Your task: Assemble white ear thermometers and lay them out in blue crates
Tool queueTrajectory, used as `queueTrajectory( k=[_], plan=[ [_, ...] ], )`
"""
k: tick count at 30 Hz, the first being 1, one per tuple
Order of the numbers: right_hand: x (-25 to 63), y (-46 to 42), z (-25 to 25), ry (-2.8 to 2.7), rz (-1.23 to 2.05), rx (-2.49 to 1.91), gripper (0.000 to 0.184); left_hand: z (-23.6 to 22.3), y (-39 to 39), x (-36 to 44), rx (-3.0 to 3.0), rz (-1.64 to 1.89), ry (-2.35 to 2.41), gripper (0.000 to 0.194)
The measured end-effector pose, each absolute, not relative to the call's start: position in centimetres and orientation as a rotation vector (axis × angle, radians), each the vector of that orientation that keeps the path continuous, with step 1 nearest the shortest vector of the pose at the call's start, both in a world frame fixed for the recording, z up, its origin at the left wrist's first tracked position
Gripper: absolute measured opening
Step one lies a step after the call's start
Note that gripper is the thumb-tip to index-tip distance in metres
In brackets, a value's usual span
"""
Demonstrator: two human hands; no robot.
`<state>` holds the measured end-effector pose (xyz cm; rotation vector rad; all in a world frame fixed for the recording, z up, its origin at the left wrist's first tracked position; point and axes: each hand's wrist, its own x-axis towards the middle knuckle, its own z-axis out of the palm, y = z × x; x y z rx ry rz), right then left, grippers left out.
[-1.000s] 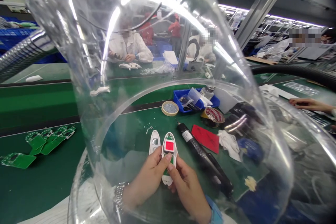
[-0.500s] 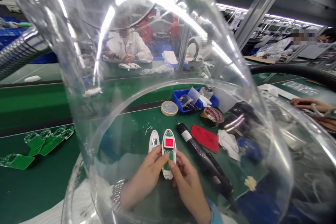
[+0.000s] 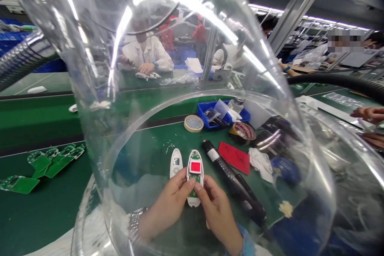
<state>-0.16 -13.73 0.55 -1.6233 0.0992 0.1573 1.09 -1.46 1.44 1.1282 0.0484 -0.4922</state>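
Observation:
Both my hands grip a white oval plastic housing half with a green circuit board and a red square film in it. My left hand holds its left edge, thumb on the board. On the other edge is my right hand, its thumb pressed to the board too; its other fingers are partly hidden behind the housing. A second white shell, with a small square window, lies on the bench just beyond my left fingers. Right of my hands rests a black electric screwdriver.
Loose circuit boards lie at left. Tiny white pieces, a tape ring of small parts, a blue bin, a tape roll and a red sheet sit beyond. A clear plastic hood surrounds my hands. Co-workers sit opposite and right.
My hands and the housing have shifted slightly right. A white piece has appeared on the conveyor at left. At the right edge, a co-worker's hand has moved.

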Motion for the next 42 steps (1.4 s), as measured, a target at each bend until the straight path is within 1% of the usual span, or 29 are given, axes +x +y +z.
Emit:
queueTrajectory(
  k=[4,8,16,20,33,39,42],
  plan=[
    [-0.1,-14.0,0.5,0.082,0.169,-1.646,0.044,1.8,-1.3,1.0,1.141,-0.493,0.022,0.033],
    [-0.1,-14.2,0.6,0.048,0.173,-1.683,0.043,2.1,-1.2,1.1,1.161,-0.52,-0.024,0.037],
    [-0.2,-14.3,-0.5,0.024,0.188,-1.678,0.038,1.3,-1.5,1.2,1.099,-0.509,0.014,0.039],
    [-0.3,-14.3,-0.7,0.024,0.19,-1.666,0.036,1.6,-1.5,1.2,1.106,-0.527,0.032,0.036],
    [0.0,-13.9,-0.1,0.099,0.16,-1.713,0.042,1.5,-1.6,1.3,1.089,-0.508,0.036,0.039],
    [-0.2,-13.8,0.1,0.18,0.116,-1.692,0.044,2.0,-1.5,1.3,1.151,-0.53,-0.009,0.035],
    [-0.2,-13.8,0.1,0.186,0.124,-1.679,0.045,1.7,-1.5,1.4,1.144,-0.5,0.001,0.038]
  ],
)
